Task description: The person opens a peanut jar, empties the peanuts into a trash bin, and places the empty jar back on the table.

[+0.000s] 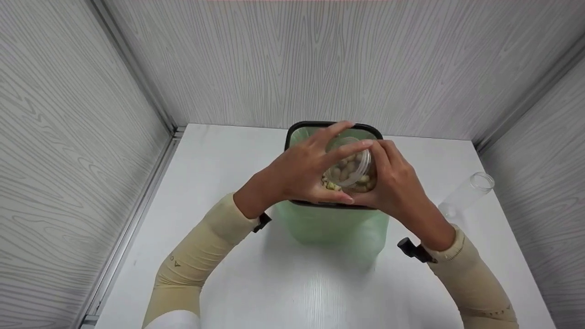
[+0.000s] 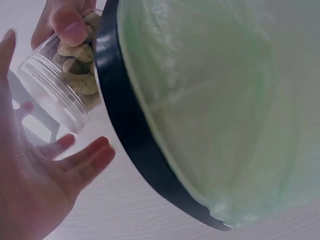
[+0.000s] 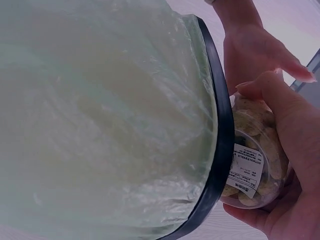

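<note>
A clear plastic jar (image 1: 358, 176) with nuts (image 2: 80, 82) inside is tilted at the black rim of a trash bin (image 1: 333, 224) lined with a pale green bag. My right hand (image 1: 395, 185) grips the jar, fingers and thumb around its body. Its threaded mouth, with no lid visible, faces my left hand (image 1: 301, 171). That hand has its fingers spread near the mouth, apart from the jar in the left wrist view. A printed white label (image 3: 246, 170) shows on the jar's base in the right wrist view.
A clear empty-looking bottle (image 1: 468, 194) lies or leans on the white table (image 1: 183, 192) to the right, near my right forearm. Wood-grain panels (image 1: 256, 59) stand behind and at both sides.
</note>
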### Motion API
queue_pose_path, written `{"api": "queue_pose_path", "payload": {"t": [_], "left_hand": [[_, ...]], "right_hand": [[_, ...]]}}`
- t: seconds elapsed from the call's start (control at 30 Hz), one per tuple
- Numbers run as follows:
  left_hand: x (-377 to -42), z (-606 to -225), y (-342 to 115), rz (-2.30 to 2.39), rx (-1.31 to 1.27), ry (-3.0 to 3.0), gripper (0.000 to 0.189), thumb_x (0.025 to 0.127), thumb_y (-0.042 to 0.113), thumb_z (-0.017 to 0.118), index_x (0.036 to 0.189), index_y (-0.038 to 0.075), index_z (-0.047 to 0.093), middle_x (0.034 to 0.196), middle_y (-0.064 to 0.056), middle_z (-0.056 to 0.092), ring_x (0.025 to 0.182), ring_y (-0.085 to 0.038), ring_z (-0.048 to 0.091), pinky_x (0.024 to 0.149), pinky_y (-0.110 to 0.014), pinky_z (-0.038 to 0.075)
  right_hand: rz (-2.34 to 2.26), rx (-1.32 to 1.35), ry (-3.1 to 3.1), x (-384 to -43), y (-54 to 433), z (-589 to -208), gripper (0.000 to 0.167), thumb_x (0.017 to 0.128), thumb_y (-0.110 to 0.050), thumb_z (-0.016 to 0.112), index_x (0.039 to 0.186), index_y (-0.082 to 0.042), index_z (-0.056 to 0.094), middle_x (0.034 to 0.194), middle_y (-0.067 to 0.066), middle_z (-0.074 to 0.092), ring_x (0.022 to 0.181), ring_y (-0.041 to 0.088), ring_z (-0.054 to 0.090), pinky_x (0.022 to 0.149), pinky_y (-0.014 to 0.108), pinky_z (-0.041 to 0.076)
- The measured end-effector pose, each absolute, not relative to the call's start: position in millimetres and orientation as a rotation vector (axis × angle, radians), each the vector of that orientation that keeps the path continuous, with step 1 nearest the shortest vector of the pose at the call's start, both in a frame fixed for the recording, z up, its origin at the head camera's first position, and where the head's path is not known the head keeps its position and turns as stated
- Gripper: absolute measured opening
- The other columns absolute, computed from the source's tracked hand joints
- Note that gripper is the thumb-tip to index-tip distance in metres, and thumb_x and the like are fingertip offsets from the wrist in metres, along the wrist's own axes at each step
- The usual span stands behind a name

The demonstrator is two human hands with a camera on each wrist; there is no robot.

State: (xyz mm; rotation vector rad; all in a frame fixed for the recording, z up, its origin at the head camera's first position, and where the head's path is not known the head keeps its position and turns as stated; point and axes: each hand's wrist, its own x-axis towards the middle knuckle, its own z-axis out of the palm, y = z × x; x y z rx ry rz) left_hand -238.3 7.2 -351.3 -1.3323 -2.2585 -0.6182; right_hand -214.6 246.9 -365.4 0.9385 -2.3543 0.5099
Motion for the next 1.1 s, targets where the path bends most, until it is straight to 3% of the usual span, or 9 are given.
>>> {"api": "queue_pose_path", "payload": {"t": [0.13,0.3,0.6,0.9,0.97,1.1], "left_hand": [[-237.7,-353.3,4.8,-0.655,-1.452,-2.230,0.080,0.093,0.062,0.067,0.159,0.026,0.040,0.167,-0.013,0.032,0.152,-0.027,0.040,0.116,-0.043,0.046],[-238.0,-350.6,5.6,-0.649,-1.515,-2.219,0.069,0.100,0.051,0.063,0.159,0.022,0.041,0.164,-0.012,0.038,0.149,-0.024,0.043,0.119,-0.041,0.043],[-238.9,-349.7,8.3,-0.626,-1.442,-2.232,0.070,0.101,0.057,0.058,0.158,0.020,0.042,0.150,-0.012,0.049,0.135,-0.026,0.055,0.112,-0.039,0.049],[-238.9,-349.9,11.7,-0.620,-1.369,-2.265,0.081,0.094,0.064,0.065,0.155,0.016,0.045,0.134,-0.013,0.055,0.099,-0.023,0.065,0.090,-0.034,0.058],[-238.9,-349.6,11.7,-0.618,-1.364,-2.266,0.084,0.092,0.066,0.065,0.156,0.016,0.043,0.137,-0.013,0.055,0.101,-0.023,0.066,0.091,-0.034,0.058],[-239.2,-349.8,11.5,-0.612,-1.360,-2.247,0.091,0.089,0.071,0.066,0.159,0.020,0.038,0.150,-0.014,0.049,0.123,-0.027,0.063,0.100,-0.038,0.056]], "right_hand": [[0.522,0.944,-2.361,-215.2,247.1,-367.4,0.100,0.063,-0.045,0.099,0.135,0.005,0.051,0.122,0.025,0.058,0.103,0.037,0.064,0.087,0.055,0.061],[0.530,0.941,-2.358,-214.3,247.8,-367.4,0.093,0.065,-0.038,0.096,0.135,0.005,0.052,0.120,0.025,0.059,0.101,0.037,0.064,0.085,0.054,0.061],[0.517,0.952,-2.327,-213.9,246.7,-366.9,0.086,0.067,-0.035,0.093,0.134,0.004,0.053,0.121,0.025,0.059,0.100,0.037,0.065,0.084,0.053,0.062],[0.528,0.935,-2.348,-211.2,247.3,-368.6,0.085,0.070,-0.036,0.087,0.137,0.005,0.052,0.120,0.025,0.059,0.100,0.036,0.065,0.083,0.053,0.062],[0.537,0.930,-2.357,-210.8,248.0,-368.3,0.088,0.071,-0.039,0.088,0.138,0.004,0.052,0.121,0.025,0.059,0.101,0.037,0.064,0.084,0.054,0.062],[0.549,0.924,-2.364,-210.6,250.0,-366.5,0.098,0.067,-0.043,0.095,0.141,0.004,0.049,0.121,0.024,0.058,0.103,0.038,0.064,0.086,0.055,0.061]]}}
